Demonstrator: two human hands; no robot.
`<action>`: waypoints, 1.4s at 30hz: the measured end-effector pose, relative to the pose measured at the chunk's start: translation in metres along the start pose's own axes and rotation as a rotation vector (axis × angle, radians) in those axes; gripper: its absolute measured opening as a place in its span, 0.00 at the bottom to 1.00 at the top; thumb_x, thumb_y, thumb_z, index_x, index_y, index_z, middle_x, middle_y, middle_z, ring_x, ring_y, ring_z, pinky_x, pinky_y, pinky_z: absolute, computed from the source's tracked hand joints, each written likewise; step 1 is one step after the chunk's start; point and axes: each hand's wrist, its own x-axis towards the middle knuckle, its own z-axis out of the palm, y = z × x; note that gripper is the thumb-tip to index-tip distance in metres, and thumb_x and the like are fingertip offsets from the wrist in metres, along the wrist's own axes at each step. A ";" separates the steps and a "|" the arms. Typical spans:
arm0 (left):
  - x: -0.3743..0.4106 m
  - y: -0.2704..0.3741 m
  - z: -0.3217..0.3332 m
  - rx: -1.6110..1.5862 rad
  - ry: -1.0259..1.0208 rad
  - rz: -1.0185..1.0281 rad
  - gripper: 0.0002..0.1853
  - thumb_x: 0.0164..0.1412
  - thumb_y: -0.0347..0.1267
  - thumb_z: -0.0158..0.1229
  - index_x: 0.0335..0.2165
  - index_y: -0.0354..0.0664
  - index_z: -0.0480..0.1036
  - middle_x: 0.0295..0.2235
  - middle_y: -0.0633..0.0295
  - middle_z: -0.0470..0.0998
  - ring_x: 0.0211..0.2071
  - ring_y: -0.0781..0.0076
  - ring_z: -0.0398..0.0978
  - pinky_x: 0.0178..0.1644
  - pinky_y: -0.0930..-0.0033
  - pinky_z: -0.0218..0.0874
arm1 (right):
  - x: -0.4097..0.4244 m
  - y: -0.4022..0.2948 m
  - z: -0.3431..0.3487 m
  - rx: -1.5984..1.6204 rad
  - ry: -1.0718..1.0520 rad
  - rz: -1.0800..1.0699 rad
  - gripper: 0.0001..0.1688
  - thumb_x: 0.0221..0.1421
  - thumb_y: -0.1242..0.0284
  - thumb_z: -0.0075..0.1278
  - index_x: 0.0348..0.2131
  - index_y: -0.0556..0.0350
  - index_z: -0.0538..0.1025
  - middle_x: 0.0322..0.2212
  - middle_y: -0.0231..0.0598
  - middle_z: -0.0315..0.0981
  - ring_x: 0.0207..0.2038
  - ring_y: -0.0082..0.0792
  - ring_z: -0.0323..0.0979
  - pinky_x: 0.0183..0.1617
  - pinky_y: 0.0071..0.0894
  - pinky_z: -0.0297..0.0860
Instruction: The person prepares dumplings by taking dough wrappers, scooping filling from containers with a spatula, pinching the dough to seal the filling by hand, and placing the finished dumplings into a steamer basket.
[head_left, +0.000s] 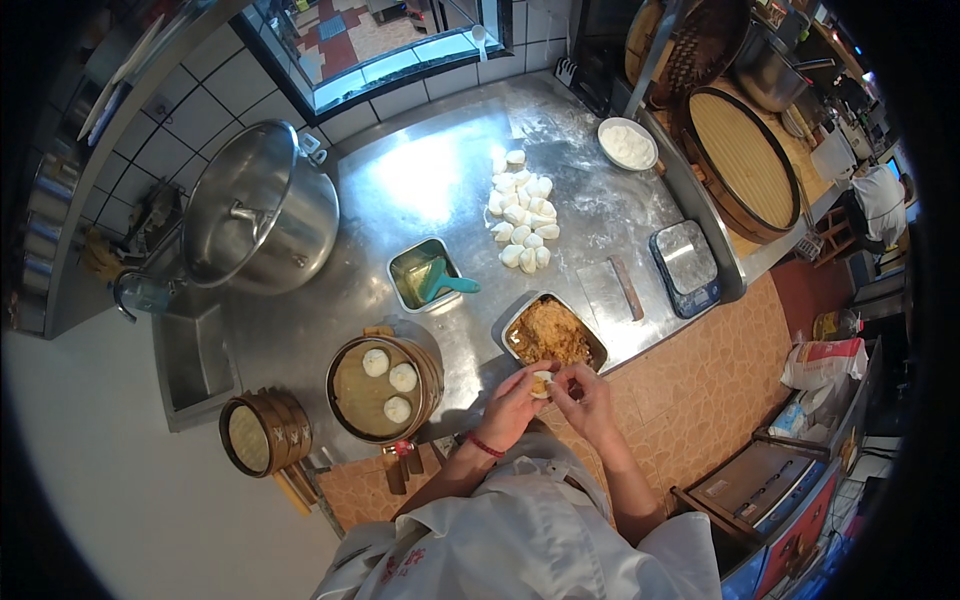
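A dough wrapper with brown filling (540, 385) rests in my left hand (506, 411), in front of the counter's edge. The fingers of my right hand (589, 401) pinch the wrapper's rim. Just beyond both hands stands a square metal pan (513, 346) of crumbly brown filling (553, 330). Several pieces of white dough (523, 206) lie in a cluster farther back on the steel counter (465, 337). To the left, a round bamboo steamer (337, 420) holds three filled buns (397, 409).
A metal pan (400, 289) with a teal-handled tool (446, 283) sits mid-counter. At right are a dough scraper (626, 287), a digital scale (685, 259) and a bowl of flour (628, 145). A large steel pot (300, 240) and stacked small steamers (279, 435) stand left.
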 end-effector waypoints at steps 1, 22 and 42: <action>0.001 -0.006 -0.003 0.105 0.048 0.037 0.20 0.67 0.25 0.45 0.57 0.37 0.63 0.55 0.54 0.68 0.54 0.68 0.68 0.55 0.65 0.64 | 0.000 -0.001 0.002 0.018 -0.002 0.019 0.06 0.50 0.82 0.58 0.31 0.59 0.75 0.24 0.37 0.71 0.24 0.27 0.69 0.26 0.24 0.63; 0.003 0.010 -0.004 -0.186 -0.032 -0.020 0.21 0.67 0.27 0.49 0.57 0.36 0.62 0.56 0.56 0.68 0.54 0.68 0.68 0.57 0.63 0.63 | 0.005 0.002 0.006 0.184 -0.010 0.055 0.04 0.53 0.81 0.58 0.31 0.61 0.76 0.23 0.28 0.70 0.26 0.17 0.66 0.28 0.18 0.63; 0.010 -0.015 -0.032 0.781 0.114 0.359 0.23 0.64 0.19 0.46 0.57 0.40 0.62 0.48 0.63 0.72 0.45 0.79 0.71 0.45 0.76 0.65 | 0.015 -0.011 0.007 -0.236 -0.023 -0.377 0.05 0.49 0.79 0.58 0.30 0.59 0.77 0.26 0.43 0.72 0.26 0.42 0.70 0.29 0.34 0.67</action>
